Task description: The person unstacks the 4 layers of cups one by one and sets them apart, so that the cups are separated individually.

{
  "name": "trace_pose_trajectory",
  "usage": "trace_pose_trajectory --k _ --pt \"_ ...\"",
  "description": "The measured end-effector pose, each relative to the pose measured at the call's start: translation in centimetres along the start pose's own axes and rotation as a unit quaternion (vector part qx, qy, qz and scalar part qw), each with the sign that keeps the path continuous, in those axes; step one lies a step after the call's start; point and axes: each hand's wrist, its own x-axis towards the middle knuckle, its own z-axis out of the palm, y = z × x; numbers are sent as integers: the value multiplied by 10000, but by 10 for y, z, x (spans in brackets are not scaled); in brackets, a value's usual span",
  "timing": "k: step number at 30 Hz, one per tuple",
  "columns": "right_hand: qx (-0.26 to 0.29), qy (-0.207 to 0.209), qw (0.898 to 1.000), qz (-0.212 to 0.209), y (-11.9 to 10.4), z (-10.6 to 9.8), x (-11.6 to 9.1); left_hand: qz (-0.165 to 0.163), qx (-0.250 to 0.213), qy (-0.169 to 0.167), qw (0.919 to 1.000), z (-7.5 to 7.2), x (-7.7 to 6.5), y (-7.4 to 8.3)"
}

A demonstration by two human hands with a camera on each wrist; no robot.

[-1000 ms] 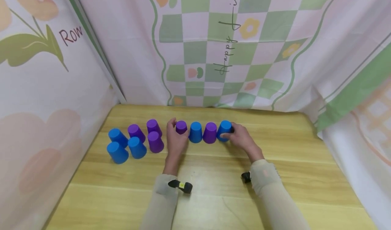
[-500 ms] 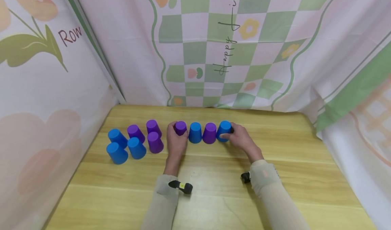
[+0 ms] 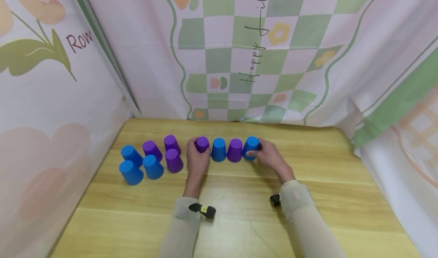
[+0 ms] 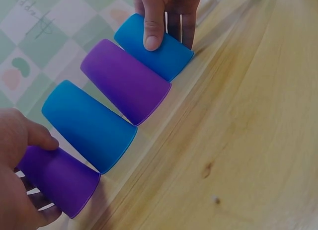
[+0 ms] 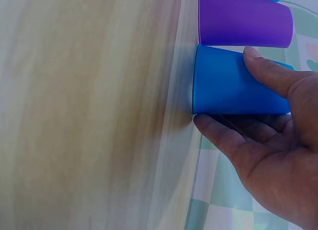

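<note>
Four upside-down cups stand side by side in a row on the wooden table (image 3: 239, 212), purple and blue by turns. At the row's left end my left hand (image 3: 196, 161) holds a purple cup (image 3: 202, 144), thumb on its near side and fingers around the far side. A blue cup (image 3: 219, 150) and a purple cup (image 3: 235, 150) stand between my hands, touched by neither. My right hand (image 3: 272, 156) grips the blue cup (image 5: 233, 86) at the right end, thumb in front and fingers on its outer side. In the left wrist view the cups' rims rest on the table.
Left of the row stand several more upside-down cups, blue cups (image 3: 131, 172) and purple cups (image 3: 174, 161), in two uneven lines. A printed curtain (image 3: 219, 60) hangs behind the table's back edge, and another curtain (image 3: 51, 136) lines the left side.
The left hand's fingers have drawn in closer around the purple cup since one second ago. The right hand and the cups stay in place.
</note>
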Motion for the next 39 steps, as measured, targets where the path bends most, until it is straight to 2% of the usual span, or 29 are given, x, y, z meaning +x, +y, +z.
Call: trace_pose_trajectory --k 9,15,26,39 --pt "13 11 10000 -53 2 1 0 93 -76 13 9999 -5 -2 8" --pt "20 1 10000 -66 4 1 1 98 -9 63 9999 -14 -6 21" --pt "75 -17 10000 -53 4 1 1 320 183 68 9993 -31 -14 45" --pt "81 2 9999 -62 3 2 1 252 90 -54 9996 -42 -20 52"
